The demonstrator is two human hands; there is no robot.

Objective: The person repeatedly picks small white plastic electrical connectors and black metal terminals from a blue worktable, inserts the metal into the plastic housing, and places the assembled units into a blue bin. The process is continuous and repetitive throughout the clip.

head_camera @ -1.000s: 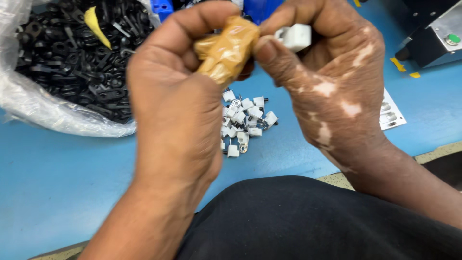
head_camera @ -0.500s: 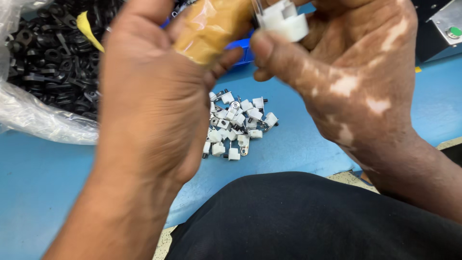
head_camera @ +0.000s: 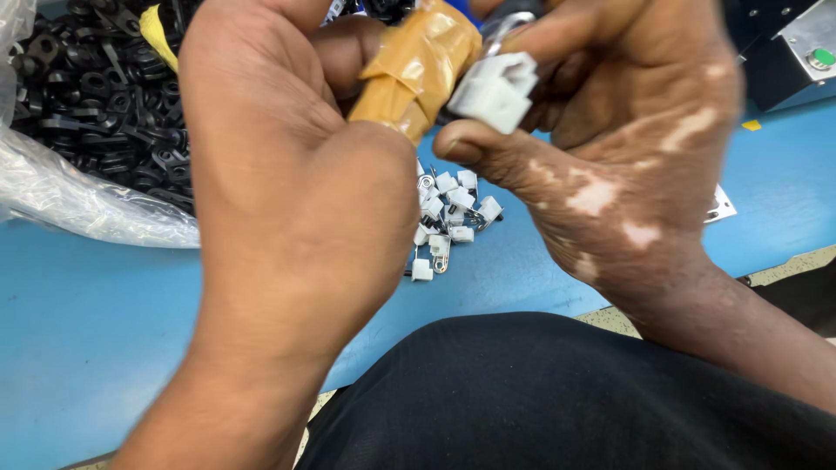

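Right hand (head_camera: 627, 165) had its fingers pinching a white plastic connector (head_camera: 494, 90) right against the tape-wrapped tool (head_camera: 416, 70) gripped in the left hand (head_camera: 287, 174), held up above the blue worktop (head_camera: 104, 296).

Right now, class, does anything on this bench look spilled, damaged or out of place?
Nothing looks damaged. The small white clips lie in a loose heap on the blue table, not in any container. The left hand holds a tape-wrapped tool; the right hand pinches one white clip.
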